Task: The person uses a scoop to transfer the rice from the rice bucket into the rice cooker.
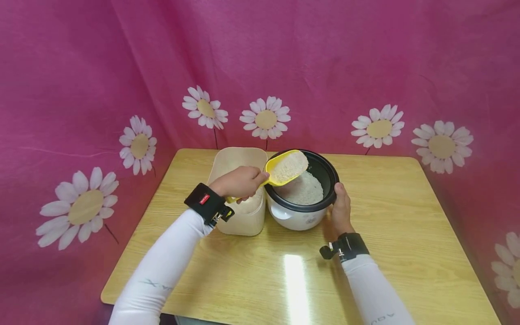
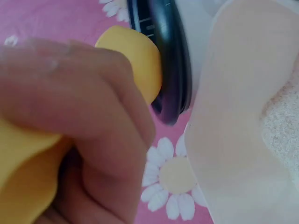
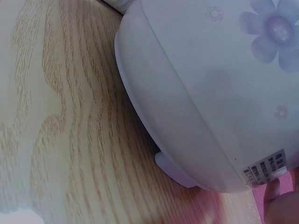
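My left hand (image 1: 239, 181) grips the handle of a yellow scoop (image 1: 276, 182) heaped with rice (image 1: 289, 167). The scoop's bowl is above the left rim of a white rice cooker (image 1: 298, 221) with a black inner pot, where more rice (image 1: 305, 189) lies. In the left wrist view, curled fingers (image 2: 107, 107) wrap the yellow handle (image 2: 28, 172). My right hand (image 1: 341, 207) holds the cooker's right side near the rim; in the right wrist view only some fingertips (image 3: 282, 205) show beside the cooker's label.
Left of the cooker, close against it, stands a cream bin (image 1: 239, 155) with rice inside. Both stand on a wooden table (image 1: 398, 216). A pink curtain (image 1: 317, 67) with white flowers hangs behind and along both sides.
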Demonstrator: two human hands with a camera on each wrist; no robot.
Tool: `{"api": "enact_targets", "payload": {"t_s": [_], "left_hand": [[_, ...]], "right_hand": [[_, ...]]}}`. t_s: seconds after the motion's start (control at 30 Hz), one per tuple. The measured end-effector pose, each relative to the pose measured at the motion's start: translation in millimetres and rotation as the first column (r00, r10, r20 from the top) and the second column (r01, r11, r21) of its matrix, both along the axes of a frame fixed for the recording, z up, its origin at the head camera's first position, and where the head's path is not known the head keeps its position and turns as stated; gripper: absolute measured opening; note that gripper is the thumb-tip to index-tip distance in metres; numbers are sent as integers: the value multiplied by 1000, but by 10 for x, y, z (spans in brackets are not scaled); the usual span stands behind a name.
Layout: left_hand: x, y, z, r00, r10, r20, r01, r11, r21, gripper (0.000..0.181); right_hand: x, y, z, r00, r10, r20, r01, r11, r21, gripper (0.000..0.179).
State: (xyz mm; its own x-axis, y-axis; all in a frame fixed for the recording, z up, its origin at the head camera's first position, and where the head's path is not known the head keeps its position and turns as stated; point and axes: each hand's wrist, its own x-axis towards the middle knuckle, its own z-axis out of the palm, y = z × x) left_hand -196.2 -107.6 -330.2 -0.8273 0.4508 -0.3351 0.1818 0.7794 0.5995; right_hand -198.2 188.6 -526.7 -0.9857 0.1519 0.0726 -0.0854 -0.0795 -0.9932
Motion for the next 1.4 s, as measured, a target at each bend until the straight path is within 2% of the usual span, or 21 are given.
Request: {"api": "enact_targets", "payload": {"t_s": [0.2, 0.37, 0.47, 0.57, 0.8, 0.97, 1.17, 1.4], "left_hand": [[9, 173, -78, 999, -4, -46, -1, 996, -90, 36], [45, 299, -101, 990, -42, -137, 20, 987, -158, 36], [72, 347, -119, 974, -79, -214, 33, 977, -209, 39], [94, 376, -128, 951, -111, -289, 36, 967, -252, 41], [139, 411, -132, 919, -127, -372, 14, 956, -293, 43], [159, 422, -141, 882, -149, -447, 0, 949, -317, 41], [163, 419, -157, 821, -173, -544, -37, 935, -353, 38], [149, 389, -176, 757, -162, -633, -92, 933, -349, 37]], "right_hand": [[90, -26, 157, 999, 14, 32, -14, 1000, -4, 57], [83, -7, 149, 999, 16, 50, -15, 1000, -15, 56], [47, 8, 89, 998, 15, 61, -15, 1000, -12, 56], [15, 16, 31, 998, 12, 56, -11, 1000, -5, 57], [5, 29, 4, 999, 5, 32, -5, 1000, 9, 58], [13, 38, 11, 1000, 5, 14, -6, 999, 46, 58], [15, 39, 22, 999, 11, 31, -13, 997, 70, 59], [1, 41, 9, 999, 8, 38, -10, 997, 70, 59]]}}
